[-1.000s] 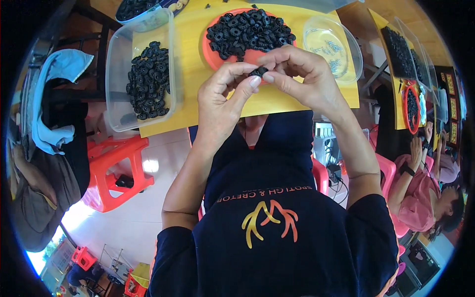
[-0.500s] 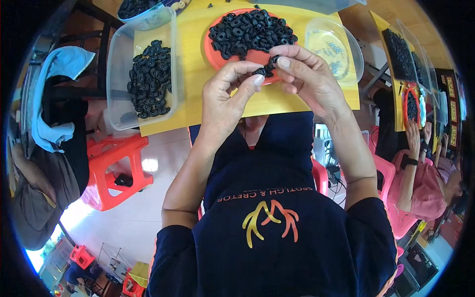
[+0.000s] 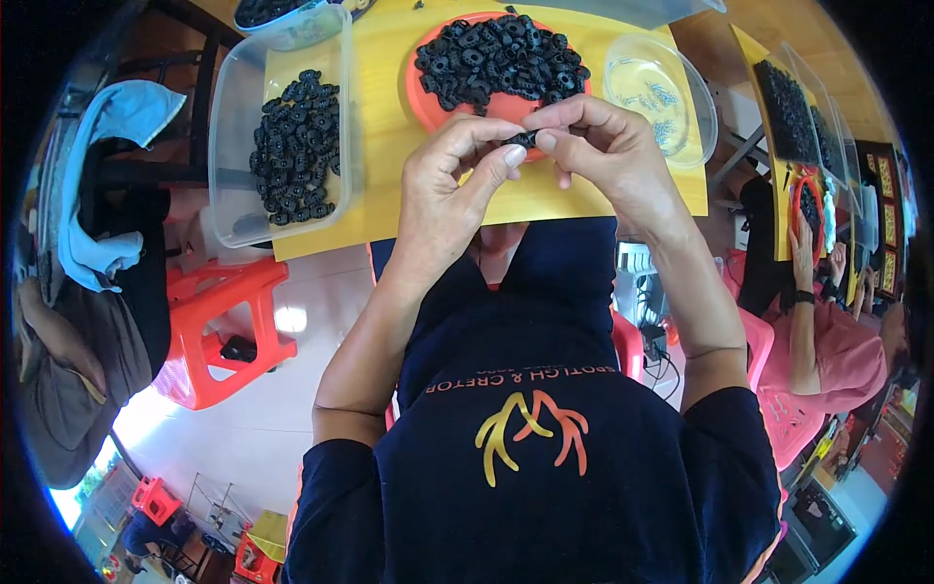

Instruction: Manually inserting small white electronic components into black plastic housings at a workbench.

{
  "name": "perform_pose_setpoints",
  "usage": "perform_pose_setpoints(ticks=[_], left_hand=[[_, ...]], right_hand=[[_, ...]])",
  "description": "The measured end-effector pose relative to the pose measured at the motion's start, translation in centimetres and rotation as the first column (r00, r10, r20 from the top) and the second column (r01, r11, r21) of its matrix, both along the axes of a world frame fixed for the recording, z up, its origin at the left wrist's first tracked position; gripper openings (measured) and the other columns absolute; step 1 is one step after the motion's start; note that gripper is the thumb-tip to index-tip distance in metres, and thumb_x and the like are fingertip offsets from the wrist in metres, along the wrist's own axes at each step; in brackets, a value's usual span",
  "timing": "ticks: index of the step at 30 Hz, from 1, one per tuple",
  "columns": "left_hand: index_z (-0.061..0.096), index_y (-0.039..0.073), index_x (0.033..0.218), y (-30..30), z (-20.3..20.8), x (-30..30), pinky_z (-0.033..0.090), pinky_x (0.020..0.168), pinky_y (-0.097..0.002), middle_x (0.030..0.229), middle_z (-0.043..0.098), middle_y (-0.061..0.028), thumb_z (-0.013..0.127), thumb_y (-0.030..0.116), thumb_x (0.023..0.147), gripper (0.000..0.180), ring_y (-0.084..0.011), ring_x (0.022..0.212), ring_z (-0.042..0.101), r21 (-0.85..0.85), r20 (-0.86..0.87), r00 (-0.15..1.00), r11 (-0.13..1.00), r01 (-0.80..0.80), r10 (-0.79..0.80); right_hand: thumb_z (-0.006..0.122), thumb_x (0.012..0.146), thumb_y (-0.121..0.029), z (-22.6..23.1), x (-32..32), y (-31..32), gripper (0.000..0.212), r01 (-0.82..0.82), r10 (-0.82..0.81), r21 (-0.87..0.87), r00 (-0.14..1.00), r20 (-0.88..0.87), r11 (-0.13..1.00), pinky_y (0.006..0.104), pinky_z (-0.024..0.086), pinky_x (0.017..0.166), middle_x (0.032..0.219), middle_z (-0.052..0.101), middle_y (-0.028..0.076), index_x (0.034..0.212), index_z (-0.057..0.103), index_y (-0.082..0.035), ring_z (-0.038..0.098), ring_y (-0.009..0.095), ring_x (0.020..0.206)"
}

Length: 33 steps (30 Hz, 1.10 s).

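Observation:
Between the thumb and fingers of my left hand (image 3: 457, 165) and my right hand (image 3: 603, 151) is a small black plastic part (image 3: 523, 139). Both hands pinch it, fingertips nearly meeting; most of it is covered, and I cannot tell whether it is one piece or two pressed together. Just beyond them, a red round plate (image 3: 420, 102) carries a heap of loose black plastic parts (image 3: 496, 60). To the left stands a clear plastic box (image 3: 229, 180) with many similar black parts (image 3: 297, 151) inside. At right sits a clear round-cornered tub (image 3: 700, 117) with tiny shiny pieces (image 3: 657, 97).
Under everything lies a yellow tabletop (image 3: 389, 195). A bowl of black parts (image 3: 277, 24) stands at the far left. Red plastic stools (image 3: 219, 331) are on the floor at left. Another person in a pink shirt (image 3: 837, 355) works at a table on the right.
My hands have come closer together. The black pieces, held apart at an angle before, now form one short line between my fingertips.

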State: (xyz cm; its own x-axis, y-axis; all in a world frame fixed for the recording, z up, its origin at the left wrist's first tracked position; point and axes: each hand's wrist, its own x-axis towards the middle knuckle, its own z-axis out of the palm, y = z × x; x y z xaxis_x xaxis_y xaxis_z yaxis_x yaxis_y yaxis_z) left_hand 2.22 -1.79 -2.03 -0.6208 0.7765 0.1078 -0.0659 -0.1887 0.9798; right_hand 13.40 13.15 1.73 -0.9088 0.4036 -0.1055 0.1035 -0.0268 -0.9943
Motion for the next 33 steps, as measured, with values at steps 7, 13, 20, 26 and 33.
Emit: perform_pose_setpoints(ticks=[7,13,20,26,33], left_hand=[[0.067,-0.003,0.099,0.0,-0.1,-0.4,0.052,0.071,-0.0247,0.088,0.062,-0.0054,0.065,0.001,0.088,0.012,-0.0107,0.077,0.063,0.014,-0.037,0.999,1.0,0.005,-0.004],[0.067,-0.004,0.098,-0.2,-0.5,-0.5,0.05,0.07,-0.0257,0.087,0.063,-0.0079,0.065,0.0,0.085,0.013,-0.0131,0.075,0.063,0.037,-0.153,0.988,0.999,0.003,0.003],[0.068,-0.004,0.095,-0.4,-0.6,-0.6,0.05,0.068,-0.0272,0.084,0.063,-0.0087,0.064,0.0,0.084,0.012,-0.014,0.072,0.063,0.038,-0.173,0.982,0.996,0.084,-0.076],[0.068,-0.005,0.094,0.0,-1.1,-1.1,0.05,0.067,-0.0266,0.083,0.062,-0.0079,0.063,-0.002,0.084,0.012,-0.0134,0.071,0.062,-0.01,-0.133,0.986,0.995,0.099,-0.099],[0.07,-0.001,0.101,0.3,-1.5,-2.1,0.05,0.071,-0.0257,0.086,0.062,-0.0052,0.065,0.004,0.087,0.015,-0.0111,0.078,0.062,-0.015,-0.005,0.99,0.99,0.14,-0.14]], right_hand=[[0.067,0.09,-0.011,0.2,-0.6,-0.3,0.019,0.046,-0.043,0.062,0.998,-0.038,0.997,0.0197,0.047,0.063,0.085,0.066,-0.001,0.105,0.067,0.0,0.058,0.003,0.071],[0.068,0.089,-0.017,1.3,-0.4,0.1,0.017,-0.081,0.042,0.185,0.978,0.204,0.979,0.0197,0.04,0.055,0.071,0.059,-0.004,0.092,0.067,0.0,0.05,0.0,0.066],[0.067,0.086,-0.01,1.6,0.0,0.3,0.012,-0.167,0.11,0.155,0.941,0.318,0.974,0.0198,0.033,0.051,0.067,0.053,-0.008,0.08,0.062,-0.002,0.043,0.0,0.06],[0.066,0.083,-0.012,1.8,-1.1,0.2,0.016,-0.21,0.105,0.265,0.925,0.364,0.941,0.025,0.046,0.053,0.067,0.059,0.004,0.079,0.059,0.003,0.057,0.008,0.059],[0.069,0.09,-0.026,1.3,-1.4,2.4,0.028,-0.272,0.275,-0.048,0.924,0.266,0.961,0.0264,0.059,0.061,0.086,0.066,0.004,0.095,0.064,0.001,0.064,0.009,0.075]])
